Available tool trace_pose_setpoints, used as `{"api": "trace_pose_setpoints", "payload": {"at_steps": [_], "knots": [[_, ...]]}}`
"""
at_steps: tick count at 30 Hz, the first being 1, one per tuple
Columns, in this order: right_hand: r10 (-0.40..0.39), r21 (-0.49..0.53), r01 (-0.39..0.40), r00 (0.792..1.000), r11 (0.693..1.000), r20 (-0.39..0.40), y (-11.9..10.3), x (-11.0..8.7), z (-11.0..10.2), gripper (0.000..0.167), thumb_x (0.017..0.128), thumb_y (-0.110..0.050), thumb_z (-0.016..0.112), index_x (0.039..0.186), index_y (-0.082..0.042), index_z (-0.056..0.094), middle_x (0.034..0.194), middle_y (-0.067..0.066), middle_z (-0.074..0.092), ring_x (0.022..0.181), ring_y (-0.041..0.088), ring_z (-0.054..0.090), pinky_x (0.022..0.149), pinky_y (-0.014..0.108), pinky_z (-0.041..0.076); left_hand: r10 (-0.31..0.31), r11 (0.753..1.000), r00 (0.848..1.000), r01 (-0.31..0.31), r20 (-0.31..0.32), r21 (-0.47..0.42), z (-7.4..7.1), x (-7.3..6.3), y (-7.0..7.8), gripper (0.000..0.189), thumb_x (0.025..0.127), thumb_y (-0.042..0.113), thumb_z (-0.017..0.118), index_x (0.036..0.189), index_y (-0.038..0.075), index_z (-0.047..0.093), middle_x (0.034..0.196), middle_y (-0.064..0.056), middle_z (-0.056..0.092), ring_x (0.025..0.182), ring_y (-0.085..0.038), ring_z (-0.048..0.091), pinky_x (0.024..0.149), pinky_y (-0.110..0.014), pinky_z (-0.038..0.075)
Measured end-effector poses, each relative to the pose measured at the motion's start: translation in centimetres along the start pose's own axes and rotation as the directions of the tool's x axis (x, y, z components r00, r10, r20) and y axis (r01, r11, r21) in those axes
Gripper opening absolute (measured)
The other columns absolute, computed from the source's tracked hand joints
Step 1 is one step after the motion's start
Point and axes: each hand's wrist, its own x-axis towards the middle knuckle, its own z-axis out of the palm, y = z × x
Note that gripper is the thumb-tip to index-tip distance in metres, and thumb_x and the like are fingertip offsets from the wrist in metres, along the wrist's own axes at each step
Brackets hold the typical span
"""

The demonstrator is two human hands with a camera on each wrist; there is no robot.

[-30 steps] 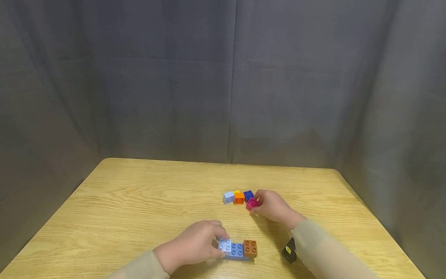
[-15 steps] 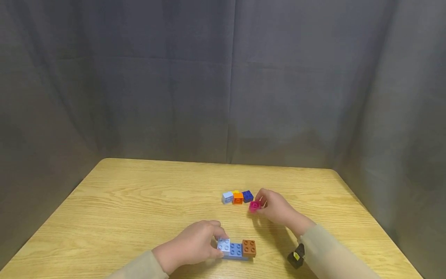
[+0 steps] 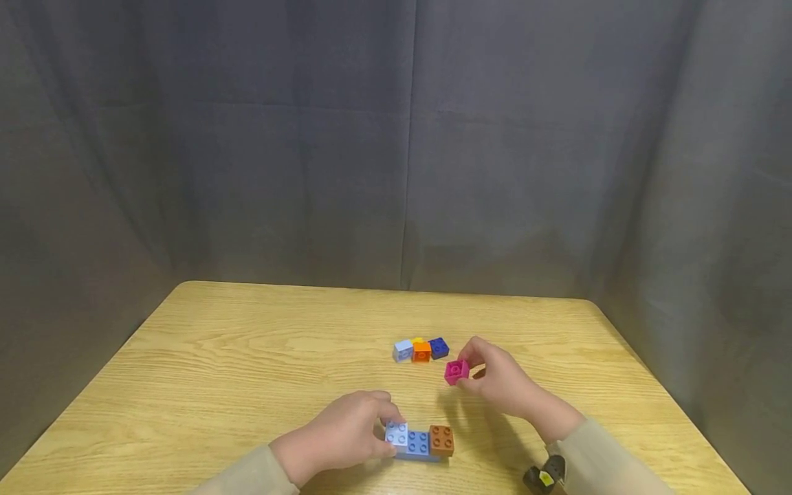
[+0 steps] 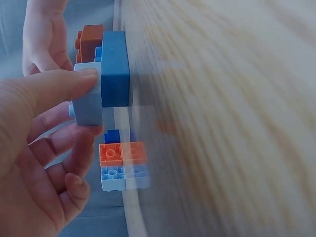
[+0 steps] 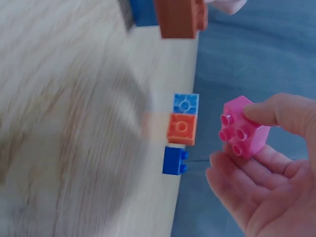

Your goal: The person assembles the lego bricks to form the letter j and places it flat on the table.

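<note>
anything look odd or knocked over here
Nothing looks spilled or broken. The orange brick and the light blue brick beside it lie on their sides, hollow undersides showing, while the dark blue brick sits studs up. The pink brick in the right hand is tipped, underside toward the head camera.

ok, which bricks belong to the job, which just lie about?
Likely in use:
square light-blue plastic brick, in left hand
square brown plastic brick
long blue plastic brick under both
square pink plastic brick, in right hand

Lying about:
loose light-blue plastic brick
square orange plastic brick
square dark-blue plastic brick
yellow plastic brick, mostly hidden
</note>
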Motion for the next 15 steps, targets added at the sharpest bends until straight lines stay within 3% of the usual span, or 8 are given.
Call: {"api": "trace_pose_setpoints", "payload": {"at_steps": [4, 9, 15], "knots": [[-0.030, 0.061, 0.027, 0.998, 0.998, 0.050, -0.9, -0.8, -0.2, 0.024, 0.084, 0.002, 0.075, 0.102, -0.006, 0.061, 0.095, 0.002, 0.063, 0.091, 0.022, 0.061, 0.079, 0.034, 0.054, -0.008, 1.000, 1.000, 0.008, 0.003, -0.002, -0.1, 0.0, 0.1, 0.033, 0.078, 0.025, 0.085, 0.109, 0.023, 0.075, 0.094, 0.022, 0.058, 0.086, -0.001, 0.056, 0.084, -0.030, 0.049], [-0.057, 0.046, 0.051, 0.990, 0.998, 0.128, -1.5, -1.7, -0.4, 0.031, 0.086, -0.004, 0.075, 0.116, -0.009, 0.070, 0.095, 0.002, 0.056, 0.097, 0.020, 0.060, 0.090, 0.046, 0.051, -0.011, 1.000, 1.000, 0.011, 0.004, -0.007, -0.2, -0.1, 0.2, 0.032, 0.078, 0.024, 0.084, 0.109, 0.022, 0.075, 0.093, 0.022, 0.057, 0.085, -0.001, 0.056, 0.084, -0.030, 0.049], [-0.039, 0.034, 0.033, 0.979, 0.999, 0.201, -2.0, -2.6, -0.2, 0.036, 0.085, -0.004, 0.077, 0.119, -0.007, 0.065, 0.095, -0.001, 0.058, 0.092, 0.019, 0.060, 0.080, 0.032, 0.055, -0.003, 1.000, 1.000, 0.003, -0.001, -0.006, 0.0, -0.1, 0.2, 0.032, 0.078, 0.024, 0.084, 0.109, 0.023, 0.076, 0.093, 0.022, 0.057, 0.085, -0.001, 0.055, 0.083, -0.029, 0.049]]}}
